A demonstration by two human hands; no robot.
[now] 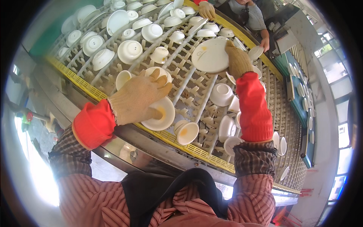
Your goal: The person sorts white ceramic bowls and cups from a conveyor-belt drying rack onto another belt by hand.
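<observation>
My left hand, in a tan knit glove, has its thumb inside a small white bowl with a yellow stain. Its fingers reach over another white bowl on the rack; whether they grip that one I cannot tell. My right hand, gloved alike, holds the right rim of a large white plate above the rods. A stained cup-like bowl lies tilted just right of the left hand's bowl. An upturned bowl rests below the plate.
White bowls and plates stand on a pronged conveyor rack edged with a yellow guard strip. Across it, a co-worker's bare hand holds a small dish, and another person's gloved hand rests near the edge. A green belt carries dishes at right.
</observation>
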